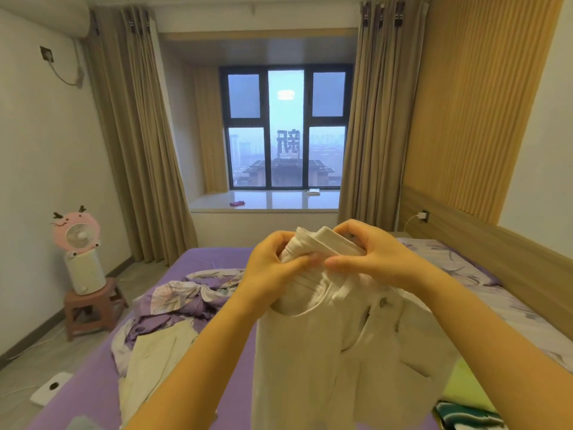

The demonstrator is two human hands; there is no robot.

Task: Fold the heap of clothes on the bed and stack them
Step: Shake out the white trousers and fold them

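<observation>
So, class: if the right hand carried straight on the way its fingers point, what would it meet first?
The right hand points leftward across the cream garment; it would likely meet the left hand first, though depth is unclear.

Bed wearing a purple sheet. Crumpled purple floral quilt lying on its left half, a cream garment spreading just in front, touching it. Floral pillow sitting at the headboard side. At right edge, lime-green cloth and green striped garment lying together.
</observation>
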